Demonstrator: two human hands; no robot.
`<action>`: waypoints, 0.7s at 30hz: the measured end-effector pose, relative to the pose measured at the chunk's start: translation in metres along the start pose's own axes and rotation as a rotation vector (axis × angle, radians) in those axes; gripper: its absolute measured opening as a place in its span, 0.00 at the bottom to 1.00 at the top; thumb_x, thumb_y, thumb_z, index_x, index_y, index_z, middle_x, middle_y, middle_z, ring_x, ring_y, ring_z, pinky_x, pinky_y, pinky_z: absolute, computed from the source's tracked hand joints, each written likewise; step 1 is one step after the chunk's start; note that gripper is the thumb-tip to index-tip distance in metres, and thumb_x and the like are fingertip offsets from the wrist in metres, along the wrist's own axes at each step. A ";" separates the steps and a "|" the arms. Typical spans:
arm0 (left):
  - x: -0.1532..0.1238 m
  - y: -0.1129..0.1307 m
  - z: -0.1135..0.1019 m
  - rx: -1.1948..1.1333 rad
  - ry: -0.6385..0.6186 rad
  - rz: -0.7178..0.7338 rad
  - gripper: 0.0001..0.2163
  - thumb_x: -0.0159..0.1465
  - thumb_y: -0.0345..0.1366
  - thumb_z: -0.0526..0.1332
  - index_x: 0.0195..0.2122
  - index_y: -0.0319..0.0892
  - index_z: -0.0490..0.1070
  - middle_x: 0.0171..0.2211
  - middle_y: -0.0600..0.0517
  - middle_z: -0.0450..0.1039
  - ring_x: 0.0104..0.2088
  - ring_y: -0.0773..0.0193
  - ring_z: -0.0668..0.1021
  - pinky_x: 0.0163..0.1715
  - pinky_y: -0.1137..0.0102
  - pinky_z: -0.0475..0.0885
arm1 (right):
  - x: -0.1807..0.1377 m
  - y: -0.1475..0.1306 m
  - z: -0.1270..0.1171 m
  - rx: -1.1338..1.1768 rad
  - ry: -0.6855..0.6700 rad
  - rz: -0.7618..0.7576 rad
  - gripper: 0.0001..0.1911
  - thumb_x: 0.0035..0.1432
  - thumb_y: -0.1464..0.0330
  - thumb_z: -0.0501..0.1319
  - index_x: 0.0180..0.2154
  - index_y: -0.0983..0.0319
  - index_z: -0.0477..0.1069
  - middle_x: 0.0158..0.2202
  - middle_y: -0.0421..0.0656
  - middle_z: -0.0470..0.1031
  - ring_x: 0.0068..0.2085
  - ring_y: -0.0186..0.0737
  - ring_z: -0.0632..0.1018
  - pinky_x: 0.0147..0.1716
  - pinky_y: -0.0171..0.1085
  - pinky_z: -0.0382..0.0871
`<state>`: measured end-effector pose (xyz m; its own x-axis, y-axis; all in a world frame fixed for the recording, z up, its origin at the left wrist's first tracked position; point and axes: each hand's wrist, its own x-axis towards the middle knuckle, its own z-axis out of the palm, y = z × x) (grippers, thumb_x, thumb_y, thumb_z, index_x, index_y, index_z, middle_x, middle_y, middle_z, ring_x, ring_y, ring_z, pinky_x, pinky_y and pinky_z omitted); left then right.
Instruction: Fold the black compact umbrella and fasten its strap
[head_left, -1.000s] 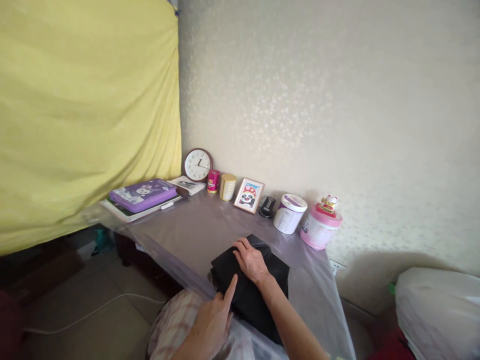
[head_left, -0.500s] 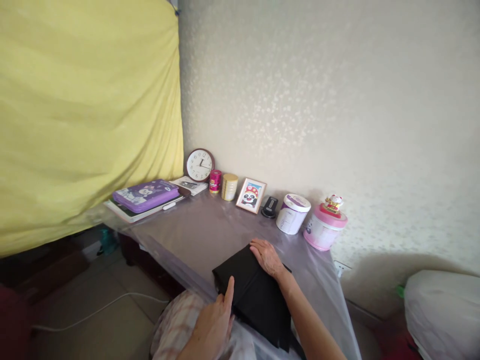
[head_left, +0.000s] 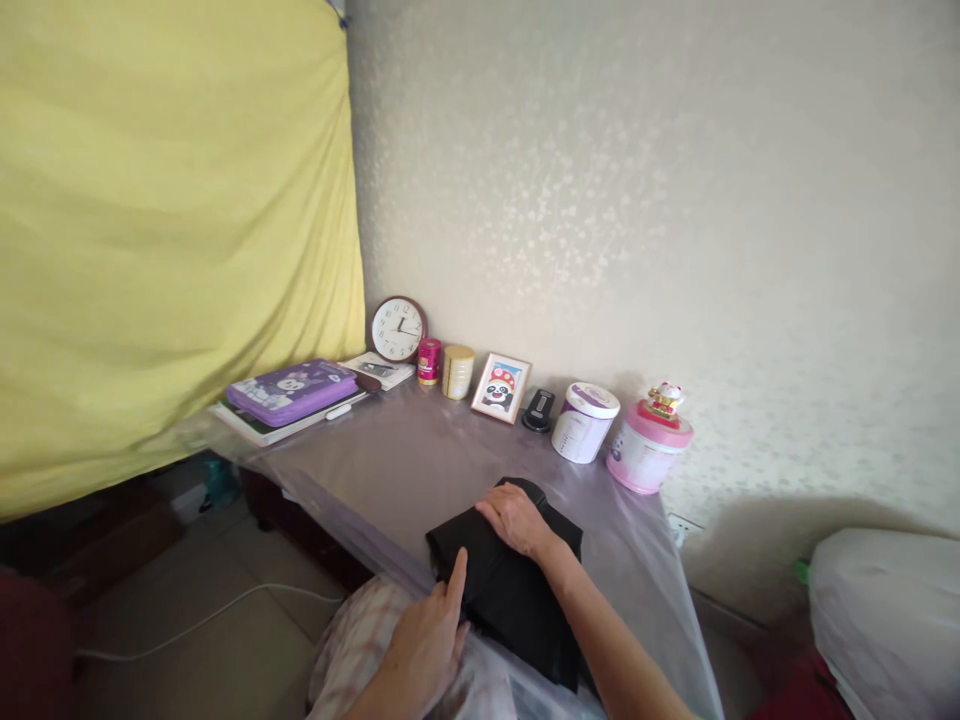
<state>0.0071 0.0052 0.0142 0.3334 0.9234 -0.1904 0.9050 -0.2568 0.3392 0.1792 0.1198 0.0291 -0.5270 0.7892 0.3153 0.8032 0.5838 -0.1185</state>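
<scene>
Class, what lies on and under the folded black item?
The right hand rests on the folded black item, the left hand at its edge. The table shows around it; whatever lies beneath is covered.

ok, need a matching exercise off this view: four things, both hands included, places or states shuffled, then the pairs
Things:
1. left hand
2. cat figurine
3. purple case
4. right hand

Places or states:
A. on top of the pink-lidded tub
B. palm down on the black folded item
C. index finger stretched out over the left part of the black folded item
D. lying on a white-edged flat thing

Pairs: 1-C, 2-A, 3-D, 4-B
</scene>
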 end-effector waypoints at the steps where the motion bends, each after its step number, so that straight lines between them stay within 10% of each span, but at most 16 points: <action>1: 0.000 0.000 0.000 0.002 -0.002 -0.005 0.32 0.64 0.29 0.52 0.66 0.40 0.37 0.46 0.41 0.73 0.41 0.56 0.78 0.36 0.68 0.67 | 0.003 0.008 0.000 -0.020 0.023 0.067 0.19 0.67 0.64 0.49 0.31 0.61 0.75 0.33 0.44 0.79 0.40 0.39 0.78 0.48 0.39 0.66; 11: 0.004 -0.013 0.009 -0.049 0.046 0.055 0.32 0.65 0.34 0.51 0.66 0.40 0.34 0.44 0.44 0.75 0.41 0.59 0.77 0.37 0.70 0.66 | -0.073 0.041 -0.061 0.140 0.381 0.270 0.14 0.65 0.64 0.49 0.42 0.59 0.72 0.43 0.45 0.76 0.44 0.41 0.77 0.46 0.40 0.71; 21: 0.000 -0.010 -0.004 -0.092 0.023 0.065 0.31 0.64 0.35 0.50 0.66 0.38 0.37 0.39 0.46 0.76 0.39 0.60 0.77 0.35 0.71 0.65 | -0.160 0.001 -0.055 0.119 0.184 0.160 0.20 0.64 0.73 0.46 0.54 0.55 0.64 0.58 0.48 0.64 0.53 0.42 0.73 0.49 0.41 0.72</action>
<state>-0.0032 0.0091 0.0139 0.3832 0.9123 -0.1445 0.8533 -0.2898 0.4334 0.2794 -0.0166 0.0307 -0.3282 0.8312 0.4487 0.8281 0.4817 -0.2867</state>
